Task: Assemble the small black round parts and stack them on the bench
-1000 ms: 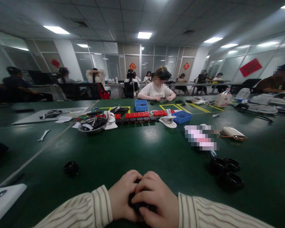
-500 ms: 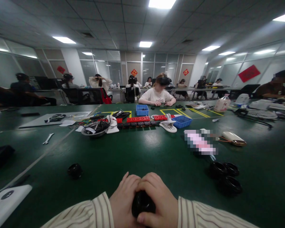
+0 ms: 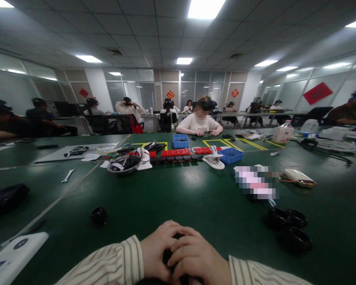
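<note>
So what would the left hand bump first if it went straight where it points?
Probably the right hand: the left hand points towards it, and they seem to touch or nearly touch, though depth is unclear.

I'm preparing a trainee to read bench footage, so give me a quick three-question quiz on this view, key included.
1. How many black round pieces sit grouped on the right side of the green table?

2. True or false: in the picture, the wrench lies to the left of the metal bowl.

3. What shows between the left hand and the right hand?
a) a blue bin
b) a black object
c) a white clip

Key: 1. Three; 2. True; 3. b
</note>
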`<action>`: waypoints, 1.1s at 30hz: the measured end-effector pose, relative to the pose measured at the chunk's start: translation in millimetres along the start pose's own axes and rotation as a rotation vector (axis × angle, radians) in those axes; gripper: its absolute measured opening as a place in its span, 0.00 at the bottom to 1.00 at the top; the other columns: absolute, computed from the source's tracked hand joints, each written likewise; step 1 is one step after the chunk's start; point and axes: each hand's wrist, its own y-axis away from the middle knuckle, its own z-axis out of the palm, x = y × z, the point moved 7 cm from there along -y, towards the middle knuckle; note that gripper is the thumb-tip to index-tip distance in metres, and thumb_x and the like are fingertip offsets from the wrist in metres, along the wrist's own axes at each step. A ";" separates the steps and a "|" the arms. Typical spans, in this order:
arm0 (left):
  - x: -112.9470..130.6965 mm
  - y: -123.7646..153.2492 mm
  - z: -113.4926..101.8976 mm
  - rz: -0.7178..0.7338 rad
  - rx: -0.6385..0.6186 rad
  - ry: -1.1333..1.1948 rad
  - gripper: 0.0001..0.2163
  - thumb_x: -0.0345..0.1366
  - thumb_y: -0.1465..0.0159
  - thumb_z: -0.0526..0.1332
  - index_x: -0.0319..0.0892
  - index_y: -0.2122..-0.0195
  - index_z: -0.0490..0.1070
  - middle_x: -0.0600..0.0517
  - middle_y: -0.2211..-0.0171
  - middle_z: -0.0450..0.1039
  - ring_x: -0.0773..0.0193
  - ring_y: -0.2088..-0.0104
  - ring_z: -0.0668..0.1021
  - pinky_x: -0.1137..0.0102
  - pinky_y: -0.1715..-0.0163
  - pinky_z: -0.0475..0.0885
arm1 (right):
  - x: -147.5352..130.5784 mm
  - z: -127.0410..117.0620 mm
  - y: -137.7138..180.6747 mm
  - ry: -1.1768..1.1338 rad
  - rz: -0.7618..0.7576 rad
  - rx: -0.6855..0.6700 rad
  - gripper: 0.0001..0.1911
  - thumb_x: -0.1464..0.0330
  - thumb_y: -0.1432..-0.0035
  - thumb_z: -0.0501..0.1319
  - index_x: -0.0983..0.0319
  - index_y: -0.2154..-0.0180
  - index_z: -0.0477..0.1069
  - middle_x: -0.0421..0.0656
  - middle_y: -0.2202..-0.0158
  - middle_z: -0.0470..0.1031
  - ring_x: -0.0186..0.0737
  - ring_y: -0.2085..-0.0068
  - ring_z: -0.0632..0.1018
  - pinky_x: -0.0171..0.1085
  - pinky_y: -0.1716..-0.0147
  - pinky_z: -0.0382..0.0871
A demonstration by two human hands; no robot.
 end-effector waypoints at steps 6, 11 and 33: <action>5.9 -0.6 -3.0 -0.073 -0.020 0.050 0.37 0.49 0.60 0.67 0.45 0.48 0.60 0.48 0.51 0.65 0.50 0.51 0.67 0.53 0.45 0.50 | 3.2 -3.1 4.4 0.033 -0.009 0.138 0.14 0.60 0.41 0.46 0.59 0.61 0.65 0.42 0.61 0.73 0.38 0.53 0.69 0.45 0.44 0.44; 9.1 2.2 -3.7 -0.236 0.044 -0.016 0.33 0.45 0.61 0.68 0.43 0.54 0.60 0.47 0.54 0.65 0.51 0.54 0.68 0.49 0.46 0.49 | 15.9 -8.9 8.7 0.021 0.214 0.266 0.22 0.51 0.43 0.44 0.61 0.61 0.63 0.46 0.64 0.68 0.41 0.62 0.68 0.41 0.61 0.60; 11.1 0.9 -2.7 0.022 -0.006 0.002 0.15 0.49 0.55 0.67 0.45 0.74 0.70 0.55 0.63 0.67 0.59 0.60 0.69 0.65 0.55 0.61 | -1.8 -10.2 -2.5 -0.022 0.046 0.085 0.10 0.71 0.47 0.47 0.60 0.67 0.66 0.41 0.66 0.75 0.38 0.59 0.70 0.39 0.58 0.60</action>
